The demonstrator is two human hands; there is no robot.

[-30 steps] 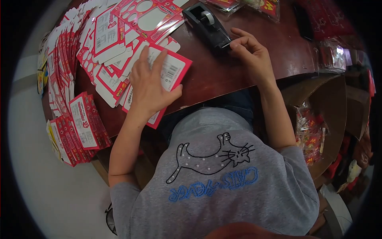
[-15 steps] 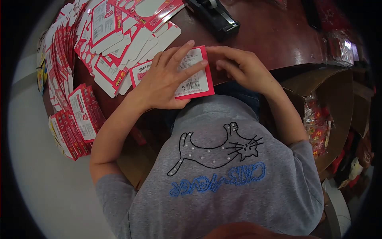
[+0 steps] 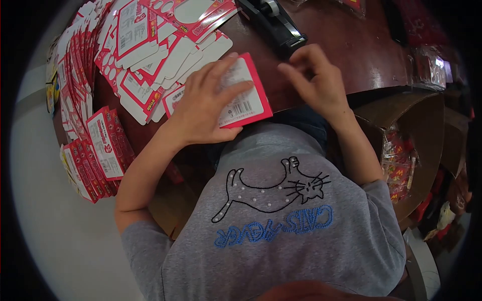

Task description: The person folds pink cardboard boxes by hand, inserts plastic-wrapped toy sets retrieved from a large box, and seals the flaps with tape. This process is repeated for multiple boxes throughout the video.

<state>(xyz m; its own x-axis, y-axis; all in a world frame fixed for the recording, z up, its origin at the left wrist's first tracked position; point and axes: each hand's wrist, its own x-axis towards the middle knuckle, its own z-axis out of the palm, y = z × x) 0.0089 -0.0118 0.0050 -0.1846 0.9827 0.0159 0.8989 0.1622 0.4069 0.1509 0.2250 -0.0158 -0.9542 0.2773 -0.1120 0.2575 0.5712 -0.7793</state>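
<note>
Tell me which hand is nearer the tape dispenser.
Right. The right hand is close by the near end of the tape dispenser; the left hand is farther off, on the box.

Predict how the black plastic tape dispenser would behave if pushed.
The dispenser would probably resist tipping, given its long, broad-looking body. Its hard-looking shell should feel stiff, and the glossy brown table might let it slide.

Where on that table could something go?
The widest bare stretch of table is right of the tape dispenser, beyond the right hand. A narrower gap lies between the dispenser and the box under the left hand. Cartons crowd the left side.
</note>
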